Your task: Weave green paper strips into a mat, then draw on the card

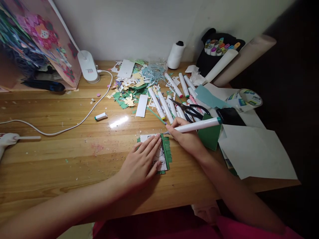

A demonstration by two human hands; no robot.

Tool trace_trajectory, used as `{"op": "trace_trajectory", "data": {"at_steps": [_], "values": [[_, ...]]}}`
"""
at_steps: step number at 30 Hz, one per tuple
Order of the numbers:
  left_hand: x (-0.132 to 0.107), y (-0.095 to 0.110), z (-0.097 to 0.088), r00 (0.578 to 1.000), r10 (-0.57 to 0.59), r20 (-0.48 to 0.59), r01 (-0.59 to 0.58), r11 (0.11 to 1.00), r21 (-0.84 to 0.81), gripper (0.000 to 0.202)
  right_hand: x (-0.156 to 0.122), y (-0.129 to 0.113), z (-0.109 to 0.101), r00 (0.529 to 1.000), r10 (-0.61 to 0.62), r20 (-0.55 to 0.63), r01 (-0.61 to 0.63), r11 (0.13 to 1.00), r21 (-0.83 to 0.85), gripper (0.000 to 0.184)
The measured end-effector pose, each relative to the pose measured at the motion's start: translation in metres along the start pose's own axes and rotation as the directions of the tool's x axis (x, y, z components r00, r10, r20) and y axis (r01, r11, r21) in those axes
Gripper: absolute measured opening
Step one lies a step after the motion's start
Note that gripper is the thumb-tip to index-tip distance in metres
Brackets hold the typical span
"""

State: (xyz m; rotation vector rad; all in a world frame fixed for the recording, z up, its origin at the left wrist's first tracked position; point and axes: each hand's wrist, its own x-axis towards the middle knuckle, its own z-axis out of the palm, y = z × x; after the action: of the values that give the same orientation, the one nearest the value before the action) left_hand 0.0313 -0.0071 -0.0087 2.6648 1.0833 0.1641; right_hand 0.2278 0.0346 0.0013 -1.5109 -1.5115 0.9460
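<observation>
My left hand (142, 157) lies flat with fingers stretched over a small white card (163, 165) that bears black line drawings. Green paper strips (168, 149) with cut, fringed edges stick out around the card. Much of the drawing is hidden under my palm and fingers. In my right hand (185, 136) is a white marker (196, 125) with a green end, gripped like a pen. Its tip points left, at the card's upper right corner by my left fingertips; whether it touches the paper I cannot tell. A white marker cap (101, 116) lies apart to the left.
Paper scraps (132, 88), several loose markers (165, 106) and black-handled scissors (193, 111) lie beyond my hands. At right are white sheets (259, 149), green card (209, 134) and a tape roll (245, 99). A white cable (84, 120) crosses the left side from the lamp base (88, 66).
</observation>
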Motion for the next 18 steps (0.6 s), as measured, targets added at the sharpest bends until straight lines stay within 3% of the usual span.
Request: {"op": "trace_trajectory", "data": {"at_steps": [18], "values": [[0.0010, 0.0002, -0.0002, 1.000, 0.016, -0.002, -0.016, 1.000, -0.001, 0.056, -0.0013, 0.0029, 0.0030, 0.999, -0.030, 0.024, 0.031, 0.997, -0.065, 0.023]]}}
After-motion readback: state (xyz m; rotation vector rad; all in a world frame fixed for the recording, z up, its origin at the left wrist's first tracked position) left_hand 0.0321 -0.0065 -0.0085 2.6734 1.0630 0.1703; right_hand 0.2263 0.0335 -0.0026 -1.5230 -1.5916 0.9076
